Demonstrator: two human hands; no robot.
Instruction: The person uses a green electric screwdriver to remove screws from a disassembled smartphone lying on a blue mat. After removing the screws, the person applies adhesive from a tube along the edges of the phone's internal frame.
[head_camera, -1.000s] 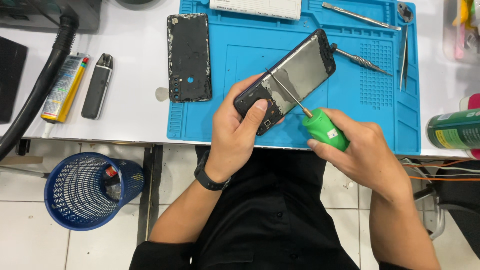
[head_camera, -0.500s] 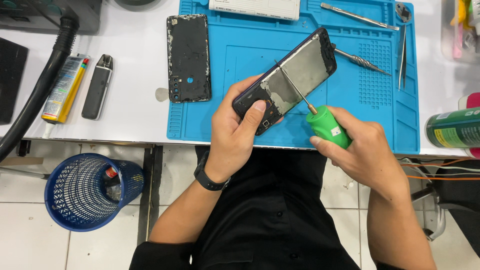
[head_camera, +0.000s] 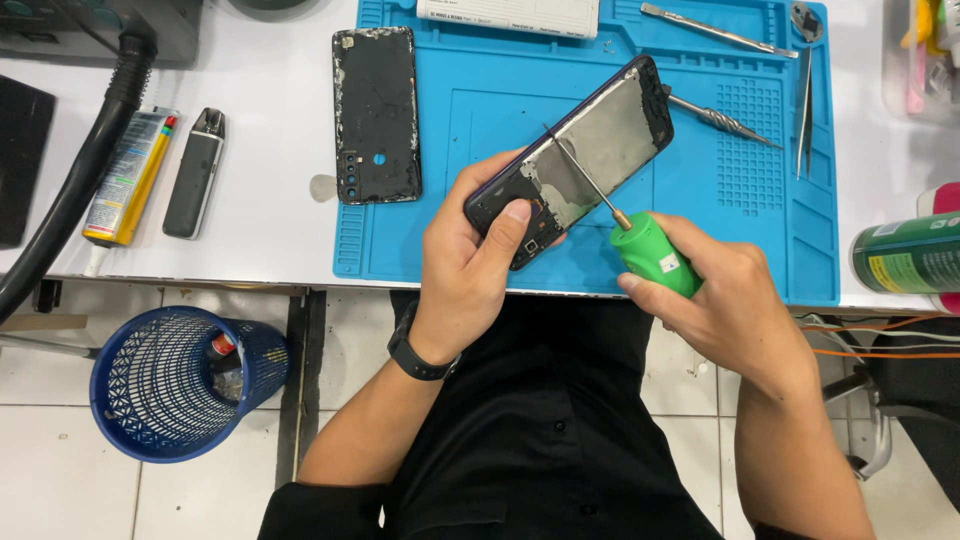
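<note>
Our left hand (head_camera: 475, 270) grips the opened phone (head_camera: 572, 160); our right hand (head_camera: 730, 300) closes round the green screwdriver (head_camera: 655, 255), tip inside the phone.

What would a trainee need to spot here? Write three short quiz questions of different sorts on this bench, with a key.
1. True or false: the left hand holds the opened phone above the blue mat.
2. Which tool does the right hand grip? A) tweezers B) green-handled screwdriver C) glue tube
3. Fill in: the detached black back cover lies partly on the mat's ____ edge as the camera sees it.

Key:
1. True.
2. B: the green-handled screwdriver, its tip resting inside the phone; the tweezers lie unused on the mat.
3. Left.
</note>
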